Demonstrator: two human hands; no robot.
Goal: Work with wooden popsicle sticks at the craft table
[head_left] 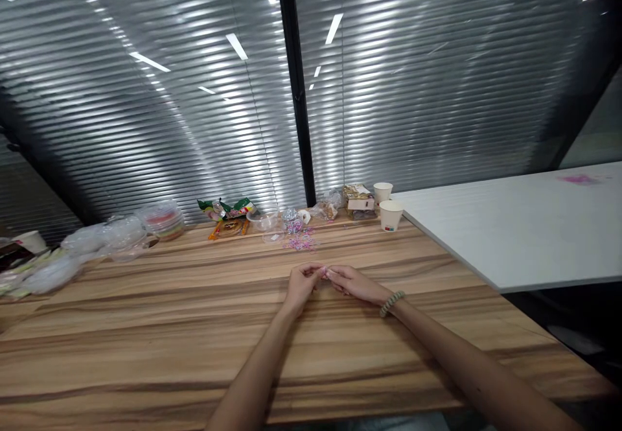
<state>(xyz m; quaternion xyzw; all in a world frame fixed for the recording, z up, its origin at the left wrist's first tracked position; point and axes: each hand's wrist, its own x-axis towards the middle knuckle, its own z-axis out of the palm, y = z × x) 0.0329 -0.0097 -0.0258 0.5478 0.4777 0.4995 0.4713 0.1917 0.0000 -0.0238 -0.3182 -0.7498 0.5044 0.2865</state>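
My left hand [304, 282] and my right hand [347, 280] meet over the middle of the wooden table [170, 334]. Fingertips of both are pinched together around a small pink thing [323, 271], too small and too covered to name. On my right wrist is a beaded bracelet [391, 303]. Just beyond the hands lies a loose pile of tiny pink, purple and white pieces [302, 242]. Behind it, a clear container [293, 222] holds similar pieces.
Two paper cups [391, 216] stand at the back right beside a small box [359, 201]. Snack packets [228, 216] and a clear plastic bowl [262, 221] are at the back. Stacked plastic containers [162, 220] and bags [104, 240] sit left. A white table [525, 236] adjoins right.
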